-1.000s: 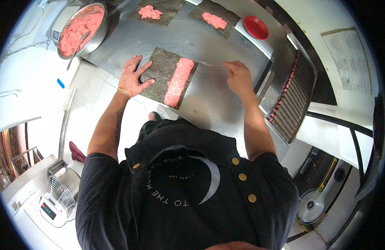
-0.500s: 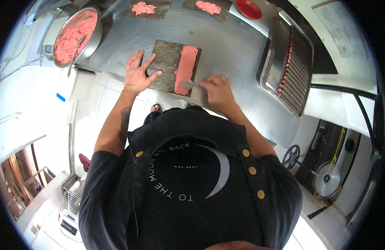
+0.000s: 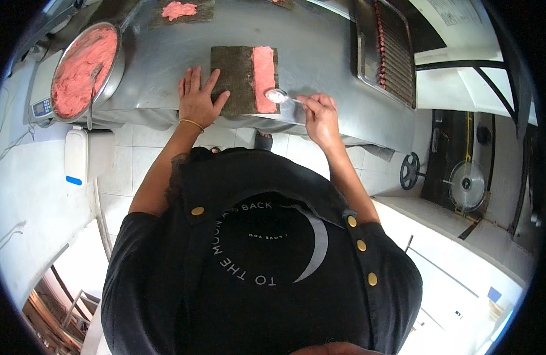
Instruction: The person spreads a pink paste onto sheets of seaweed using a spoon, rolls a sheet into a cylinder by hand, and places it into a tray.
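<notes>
A dark seaweed sheet [image 3: 231,74] lies on the metal table near its front edge. Along its right side runs a flat strip of pink paste [image 3: 263,77], with a narrow dark margin beyond it. My right hand [image 3: 321,115] is closed round the handle of a spoon [image 3: 277,95], whose bowl is at the lower right edge of the strip; whether it touches the paste I cannot tell. With fingers spread, my left hand [image 3: 201,100] rests flat at the sheet's lower left, its fingertips at or just beside the edge.
To the left, a steel bowl [image 3: 120,70] of pink paste with a spoon in it stands on a digital scale [image 3: 42,107]. Another seaweed sheet [image 3: 160,19] with a paste lump lies farther back. A metal tray [image 3: 397,56] of dark rolls sits at the right.
The spoon bowl has moved off the lower part of the strip to its right edge, with my right hand. My left hand stays spread by the sheet. The whole view has shifted.
</notes>
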`<state>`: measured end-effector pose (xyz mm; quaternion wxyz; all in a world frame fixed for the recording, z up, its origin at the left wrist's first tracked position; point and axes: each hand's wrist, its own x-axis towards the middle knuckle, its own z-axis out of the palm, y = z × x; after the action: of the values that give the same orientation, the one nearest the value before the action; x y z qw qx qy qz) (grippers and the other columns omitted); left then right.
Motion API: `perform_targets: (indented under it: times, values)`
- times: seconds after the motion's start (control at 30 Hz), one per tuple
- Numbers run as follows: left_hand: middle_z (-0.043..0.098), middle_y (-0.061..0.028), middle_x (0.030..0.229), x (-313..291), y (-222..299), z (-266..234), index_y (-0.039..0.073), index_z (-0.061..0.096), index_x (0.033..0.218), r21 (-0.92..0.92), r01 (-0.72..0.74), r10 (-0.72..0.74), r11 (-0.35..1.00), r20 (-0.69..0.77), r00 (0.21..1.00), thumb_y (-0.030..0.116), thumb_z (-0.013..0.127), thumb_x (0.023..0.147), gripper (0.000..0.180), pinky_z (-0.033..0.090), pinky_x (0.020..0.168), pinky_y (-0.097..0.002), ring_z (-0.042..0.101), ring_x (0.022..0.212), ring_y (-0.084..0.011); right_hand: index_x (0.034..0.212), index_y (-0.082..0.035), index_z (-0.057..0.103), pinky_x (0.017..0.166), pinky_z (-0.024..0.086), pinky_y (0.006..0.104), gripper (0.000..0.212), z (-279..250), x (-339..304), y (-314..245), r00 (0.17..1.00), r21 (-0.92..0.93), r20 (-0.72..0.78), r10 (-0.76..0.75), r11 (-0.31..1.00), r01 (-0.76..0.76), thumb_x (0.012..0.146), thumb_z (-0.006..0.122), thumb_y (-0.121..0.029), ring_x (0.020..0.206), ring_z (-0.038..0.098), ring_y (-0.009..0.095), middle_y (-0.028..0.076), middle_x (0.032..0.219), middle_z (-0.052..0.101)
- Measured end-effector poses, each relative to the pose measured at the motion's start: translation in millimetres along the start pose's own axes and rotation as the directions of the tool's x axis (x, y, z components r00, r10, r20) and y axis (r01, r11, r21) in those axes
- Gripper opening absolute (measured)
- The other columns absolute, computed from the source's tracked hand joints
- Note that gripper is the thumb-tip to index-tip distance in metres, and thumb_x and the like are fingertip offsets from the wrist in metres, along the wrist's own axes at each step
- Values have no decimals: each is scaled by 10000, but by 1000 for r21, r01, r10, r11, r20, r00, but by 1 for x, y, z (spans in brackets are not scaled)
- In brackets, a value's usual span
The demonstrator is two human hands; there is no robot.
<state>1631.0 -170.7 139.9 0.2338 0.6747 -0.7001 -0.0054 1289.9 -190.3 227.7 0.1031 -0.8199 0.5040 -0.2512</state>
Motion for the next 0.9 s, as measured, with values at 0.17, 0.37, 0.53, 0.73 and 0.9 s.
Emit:
perform_targets:
  times: [0.17,0.37,0.53,0.73,0.9]
  values:
    - [405,-207,1646,-3,-3,-4,295,574,1535,40,-109,107,993,53,993,549,602,1008,585,159,1243,-667,295,1575,-411,1111,-113,822,852,531,423,303,12,-29,-8,991,20,-28,131,991,-130,883,700,45,926,651,315,103,907,672]
    - [420,-165,1654,-2,-4,-3,306,566,1542,73,-92,83,993,120,989,566,556,1030,574,119,1246,-676,287,1592,-372,1098,-104,824,837,533,433,283,10,-39,-31,996,-49,23,88,995,-87,889,696,38,895,654,328,114,891,678]
    - [422,-159,1657,-3,-3,-1,312,551,1552,75,-82,73,994,122,990,572,557,1030,583,117,1252,-665,297,1587,-372,1110,-105,823,841,531,428,270,-6,-46,-35,994,-10,37,104,995,-104,904,701,20,890,652,329,121,884,676]
    - [439,-165,1644,-2,-2,-4,305,574,1530,79,-95,87,992,98,991,562,581,1020,572,127,1247,-672,323,1572,-382,1094,-96,820,845,547,435,256,12,-39,-32,990,29,74,118,992,-120,908,696,27,906,659,331,135,889,680]
    - [451,-169,1637,0,-4,-2,304,589,1518,63,-108,104,992,57,993,553,590,1015,561,135,1250,-664,340,1561,-386,1108,-110,819,863,543,428,268,1,-49,-38,990,76,82,118,989,-124,908,694,16,936,662,331,139,920,691]
